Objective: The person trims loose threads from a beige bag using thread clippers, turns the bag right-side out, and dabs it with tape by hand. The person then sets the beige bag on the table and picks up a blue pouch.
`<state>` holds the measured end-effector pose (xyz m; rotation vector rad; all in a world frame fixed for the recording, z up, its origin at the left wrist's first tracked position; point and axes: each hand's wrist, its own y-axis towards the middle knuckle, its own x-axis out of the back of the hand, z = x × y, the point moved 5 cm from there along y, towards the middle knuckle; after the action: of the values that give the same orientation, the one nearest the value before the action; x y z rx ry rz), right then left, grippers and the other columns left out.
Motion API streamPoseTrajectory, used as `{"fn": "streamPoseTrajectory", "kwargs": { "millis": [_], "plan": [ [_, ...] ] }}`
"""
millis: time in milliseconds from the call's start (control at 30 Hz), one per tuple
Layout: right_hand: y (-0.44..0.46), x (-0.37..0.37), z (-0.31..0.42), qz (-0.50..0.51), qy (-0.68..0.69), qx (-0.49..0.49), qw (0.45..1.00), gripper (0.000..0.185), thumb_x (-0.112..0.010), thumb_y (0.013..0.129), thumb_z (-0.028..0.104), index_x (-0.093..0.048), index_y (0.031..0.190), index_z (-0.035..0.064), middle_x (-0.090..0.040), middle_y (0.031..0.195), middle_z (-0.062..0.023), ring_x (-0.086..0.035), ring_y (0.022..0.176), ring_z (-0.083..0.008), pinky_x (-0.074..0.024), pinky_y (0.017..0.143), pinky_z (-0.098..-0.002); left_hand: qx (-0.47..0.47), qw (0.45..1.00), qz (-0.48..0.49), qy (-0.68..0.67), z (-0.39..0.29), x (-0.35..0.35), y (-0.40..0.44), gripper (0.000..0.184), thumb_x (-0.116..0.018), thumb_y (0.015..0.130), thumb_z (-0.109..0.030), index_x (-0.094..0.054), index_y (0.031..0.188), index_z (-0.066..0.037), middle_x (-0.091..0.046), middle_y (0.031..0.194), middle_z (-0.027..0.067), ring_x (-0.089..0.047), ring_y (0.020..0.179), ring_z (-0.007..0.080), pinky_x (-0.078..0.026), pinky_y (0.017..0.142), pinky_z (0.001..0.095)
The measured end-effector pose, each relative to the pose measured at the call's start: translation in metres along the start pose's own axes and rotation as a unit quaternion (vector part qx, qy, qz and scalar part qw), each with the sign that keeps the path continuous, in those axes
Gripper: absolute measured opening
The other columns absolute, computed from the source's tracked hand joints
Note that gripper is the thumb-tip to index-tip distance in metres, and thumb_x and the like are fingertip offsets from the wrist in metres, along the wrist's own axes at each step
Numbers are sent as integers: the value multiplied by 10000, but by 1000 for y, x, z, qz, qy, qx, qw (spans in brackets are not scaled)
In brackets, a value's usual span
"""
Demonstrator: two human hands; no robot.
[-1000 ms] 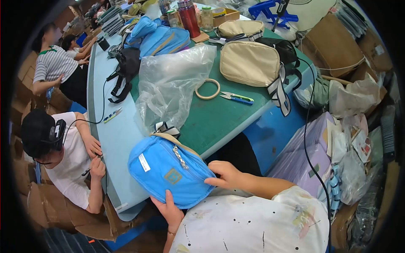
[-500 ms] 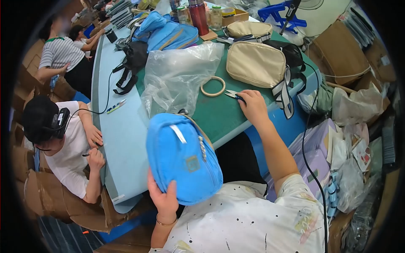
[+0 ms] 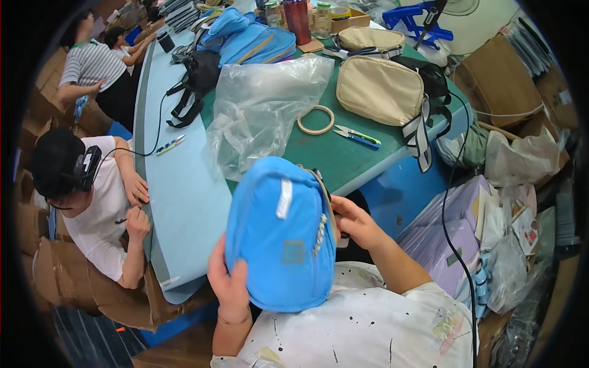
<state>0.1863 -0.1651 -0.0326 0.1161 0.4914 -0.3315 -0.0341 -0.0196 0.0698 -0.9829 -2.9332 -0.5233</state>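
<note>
A blue zippered bag (image 3: 270, 245) with a white tag and a small square patch is held upright in front of my body. My left hand (image 3: 228, 276) grips its lower left side, thumb on the front and fingers behind. At the bag's right edge is my right hand (image 3: 356, 224), its fingers bent against the side and partly hidden by the bag. Small scissors (image 3: 358, 137) lie on the green mat (image 3: 325, 162) beyond the bag, beside a roll of tape (image 3: 316, 119).
A clear plastic bag (image 3: 257, 110) lies on the table, with beige bags (image 3: 380, 91) to its right and more blue bags (image 3: 257, 46) behind. A black cable (image 3: 446, 227) hangs at right. On the left, a person in a black cap (image 3: 58, 162) sits at the table edge, holding a pen.
My right hand has let go of the scissors, leaving them on the mat, and moved down to the blue bag's right side. The bag has shifted slightly right, turning more upright.
</note>
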Motion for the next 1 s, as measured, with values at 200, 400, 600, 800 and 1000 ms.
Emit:
{"fn": "streamPoseTrajectory", "kwargs": {
  "millis": [200,400,600,800,1000],
  "plan": [
    [9,-25,-10,-78,-29,-71,994,405,-633,856,159,-427,1188,53,-548,916,-24,-515,698,-73,-413,572,-207,148,985,10,-87,47,12,62,372,-555,907,-120,-494,1220,72,-564,1174,126,-540,1036,153,-418,919,281],
    [19,-29,-15,-183,38,-77,979,145,-529,928,221,-526,944,77,-490,672,13,-493,571,-112,-379,516,-223,26,936,-5,351,49,31,104,290,-659,813,-114,-601,1059,28,-599,933,113,-570,804,203,-464,755,292],
    [29,-39,-14,-218,156,-79,960,200,-477,954,284,-523,894,99,-518,690,18,-549,668,-120,-410,538,-221,-301,857,-183,377,-3,15,37,276,-680,769,-90,-603,1024,-17,-566,924,100,-549,817,285,-454,735,359],
    [38,-34,-14,-240,145,-63,958,189,-476,959,265,-524,935,83,-606,826,-17,-627,832,-139,-478,634,-228,-240,894,-8,379,20,-12,-28,472,-688,770,-289,-553,1157,-56,-549,1119,129,-514,1077,345,-330,950,476],
    [41,-49,-5,-209,63,30,975,476,-555,912,177,-308,1291,29,-535,1188,-189,-595,1024,-235,-500,845,-301,-94,879,20,467,56,-5,-24,758,-712,721,-426,-445,1307,-25,-388,1376,204,-350,1268,411,-209,1035,543]
  ]
}}
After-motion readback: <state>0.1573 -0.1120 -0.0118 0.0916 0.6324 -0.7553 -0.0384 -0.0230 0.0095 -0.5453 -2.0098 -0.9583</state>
